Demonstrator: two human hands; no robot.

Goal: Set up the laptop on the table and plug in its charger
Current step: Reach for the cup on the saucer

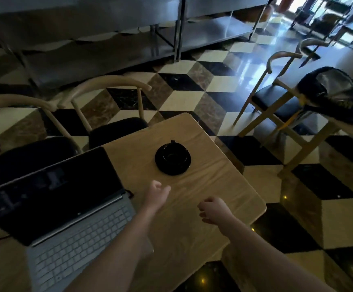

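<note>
An open silver laptop (70, 209) with a dark screen and pale keyboard stands at the left of the wooden table (224, 186). A small dark plug or cable end (130, 193) shows at the laptop's right hinge. My left hand (157, 193) hovers over the table just right of the screen, fingers loosely curled, holding nothing. My right hand (213, 209) hangs near the table's right edge, fingers curled in, with nothing in it. No charger brick is visible.
A black cup on a black saucer (173, 158) sits mid-table beyond my hands. Two curved-back chairs (108, 114) stand behind the table. A black bag (335, 98) lies on another table at right, with a chair (276, 98) beside it. Checkered floor all around.
</note>
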